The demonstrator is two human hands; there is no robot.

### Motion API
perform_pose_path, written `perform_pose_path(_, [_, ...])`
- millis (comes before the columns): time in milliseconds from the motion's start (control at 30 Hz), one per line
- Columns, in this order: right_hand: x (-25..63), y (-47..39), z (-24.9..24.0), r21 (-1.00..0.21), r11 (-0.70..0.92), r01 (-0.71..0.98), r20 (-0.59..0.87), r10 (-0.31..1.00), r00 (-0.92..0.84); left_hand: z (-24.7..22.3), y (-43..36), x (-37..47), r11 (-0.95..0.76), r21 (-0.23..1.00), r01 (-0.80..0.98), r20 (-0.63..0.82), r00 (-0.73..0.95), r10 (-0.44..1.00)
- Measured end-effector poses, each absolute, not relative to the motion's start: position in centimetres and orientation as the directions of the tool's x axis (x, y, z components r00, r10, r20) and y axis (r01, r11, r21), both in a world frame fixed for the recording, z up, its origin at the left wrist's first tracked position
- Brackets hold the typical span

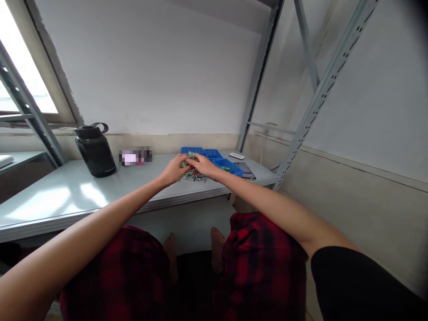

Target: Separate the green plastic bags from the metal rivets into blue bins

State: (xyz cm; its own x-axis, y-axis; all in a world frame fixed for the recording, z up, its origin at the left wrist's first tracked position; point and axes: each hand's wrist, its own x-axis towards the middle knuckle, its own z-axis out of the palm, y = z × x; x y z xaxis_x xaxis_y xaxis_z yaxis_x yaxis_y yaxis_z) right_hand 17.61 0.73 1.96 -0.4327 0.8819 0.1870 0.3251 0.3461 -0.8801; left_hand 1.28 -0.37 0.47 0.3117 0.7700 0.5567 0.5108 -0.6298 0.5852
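My left hand (pixel 175 169) and my right hand (pixel 203 166) meet above the shelf, fingers bent inward and closed. Between them they grip a small greenish see-through plastic bag (pixel 191 155); its contents are too small to make out. Right under the hands lies a pile of loose metal screws (pixel 194 176), with something reddish among them. Just beyond and to the right are blue plastic bins (pixel 211 154). The nearest blue bin (pixel 236 171), by my right wrist, has green bits in it.
The grey metal shelf (pixel 133 187) bears a dark water bottle (pixel 96 151) at left and a blurred pinkish item (pixel 134 157). Farther right lie a white flat object (pixel 236 155) and a phone (pixel 248 171). A slotted metal upright (pixel 321 96) stands at the right.
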Motion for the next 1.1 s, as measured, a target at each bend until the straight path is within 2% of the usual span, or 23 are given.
perform_pose_path(133, [18.0,0.8,2.5,-0.881,0.374,0.29,0.202,0.851,-0.484,0.8,-0.8,1.5,-0.652,0.589,0.477,0.562,0.338,0.755])
perform_pose_path(400, [19.2,0.6,3.7,-0.921,0.326,0.215,0.155,0.811,-0.565,1.5,-1.4,1.7,-0.622,0.676,0.395,0.539,0.311,0.783])
perform_pose_path(567, [19.4,0.6,4.0,-0.934,0.281,0.223,0.152,0.873,-0.464,1.2,-1.0,1.3,-0.581,0.756,0.301,0.529,0.242,0.814])
perform_pose_path(767, [19.6,0.9,4.1,-0.932,0.275,0.236,0.168,0.905,-0.392,1.3,-0.9,1.0,-0.442,0.873,0.204,0.418,0.152,0.896])
perform_pose_path(933, [19.5,1.2,3.9,-0.907,0.341,0.246,0.219,0.883,-0.416,1.5,-1.0,0.9,-0.403,0.89,0.213,0.38,0.14,0.914])
perform_pose_path(1100, [20.4,0.7,4.9,-0.831,0.464,0.306,0.281,0.826,-0.489,1.6,-1.0,1.3,-0.413,0.888,0.201,0.395,0.123,0.91])
